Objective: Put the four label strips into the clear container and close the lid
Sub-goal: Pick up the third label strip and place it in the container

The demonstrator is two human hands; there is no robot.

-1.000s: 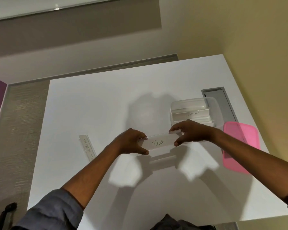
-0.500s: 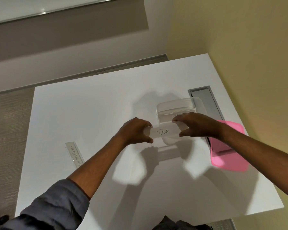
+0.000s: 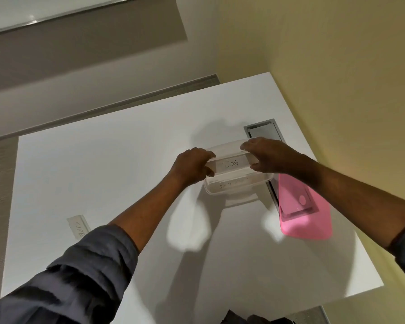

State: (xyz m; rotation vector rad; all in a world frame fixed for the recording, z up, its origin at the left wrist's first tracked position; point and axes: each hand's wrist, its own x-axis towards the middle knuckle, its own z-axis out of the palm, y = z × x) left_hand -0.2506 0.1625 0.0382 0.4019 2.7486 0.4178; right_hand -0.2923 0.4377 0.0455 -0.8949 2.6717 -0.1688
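Hands have carried the "Dog" label strip (image 3: 229, 165) from above the bare table to right over the clear container (image 3: 237, 187), right of centre in the head view; half a second ago it only reached the container's near edge. The left hand (image 3: 192, 166) pinches the strip's left end between thumb and fingers, and the right hand (image 3: 264, 155) pinches its right end the same way, so the strip hangs level across the opening, writing up. It looks just above the rim, not yet released; whether it touches the rim I cannot tell. My reading is that the placing step is nearly done and only the lowering and letting go remain.

Inside the container, through its near wall, faint writing shows on at least one strip (image 3: 229, 184) already stored; how many lie there I cannot tell. One more strip (image 3: 78, 226) lies on the white table (image 3: 98, 174) at lower left, partly hidden behind the grey sleeve (image 3: 84, 265) of the left arm, well apart from the container. So at least that one must follow.

The pink lid (image 3: 304, 211) lies just right of the container, resting partly over the grey cable hatch (image 3: 264, 132) set in the tabletop, under the right forearm. Nothing blocks the opening. The lid's tilt over the recess may make it awkward to lift.
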